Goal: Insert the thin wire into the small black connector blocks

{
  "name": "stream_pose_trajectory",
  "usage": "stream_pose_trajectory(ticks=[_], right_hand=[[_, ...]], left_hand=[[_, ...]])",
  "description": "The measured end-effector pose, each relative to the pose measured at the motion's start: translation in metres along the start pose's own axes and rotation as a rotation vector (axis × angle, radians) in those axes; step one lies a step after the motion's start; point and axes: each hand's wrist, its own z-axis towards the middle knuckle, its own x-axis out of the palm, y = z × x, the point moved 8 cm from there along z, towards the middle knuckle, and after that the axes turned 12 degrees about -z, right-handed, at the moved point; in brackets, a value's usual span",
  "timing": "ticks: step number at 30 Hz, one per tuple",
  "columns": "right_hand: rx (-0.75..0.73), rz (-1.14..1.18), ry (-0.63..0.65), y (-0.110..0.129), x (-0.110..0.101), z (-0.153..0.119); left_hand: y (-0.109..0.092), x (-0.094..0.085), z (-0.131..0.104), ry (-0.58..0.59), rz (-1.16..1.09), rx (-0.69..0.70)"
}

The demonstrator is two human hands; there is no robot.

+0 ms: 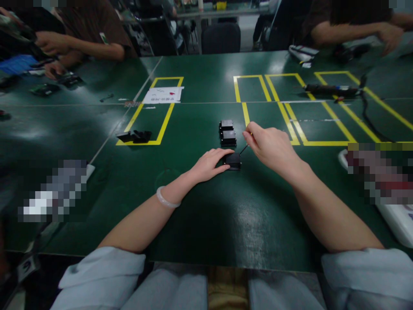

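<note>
On green table: left hand's grip clamped on black part, right's on thin tool.

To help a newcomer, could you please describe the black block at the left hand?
On the green table, find the left hand. The black block at its fingers is the nearest of three in a row; its top is dark, whereas the middle block and far block have grey tops.
</note>
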Motion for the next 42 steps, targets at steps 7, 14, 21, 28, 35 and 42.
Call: stream_pose_trajectory(ticks=[7, 14, 21, 28, 35, 42], right_hand=[[-0.016, 0.049, -0.019, -0.0008, 0.0003, 0.0004], [-0.012, 0.027, 0.002, 0.0007, -0.0026, -0.001], [-0.016, 0.073, -0.013, -0.0003, -0.0012, 0.0003], [-0.01, 0.04, -0.001, 0.0003, -0.002, -0.0011], [-0.028, 0.072, -0.012, 0.0, -0.0012, 0.0], [-0.028, 0.052, 0.0, 0.0014, -0.0024, -0.0011]], left_hand=[[-0.0005, -0.0001, -0.0001, 0.003, 0.006, -0.006], [0.0, -0.0006, 0.0, -0.002, -0.005, -0.004], [-0.0001, -0.0002, -0.0005, 0.0, -0.004, -0.003], [-0.0008, -0.0006, -0.0003, 0.002, -0.001, -0.004], [0.0002, -0.0004, -0.0005, -0.001, -0.005, 0.0], [-0.0003, -0.0007, -0.0003, -0.004, -0.004, 0.004]])
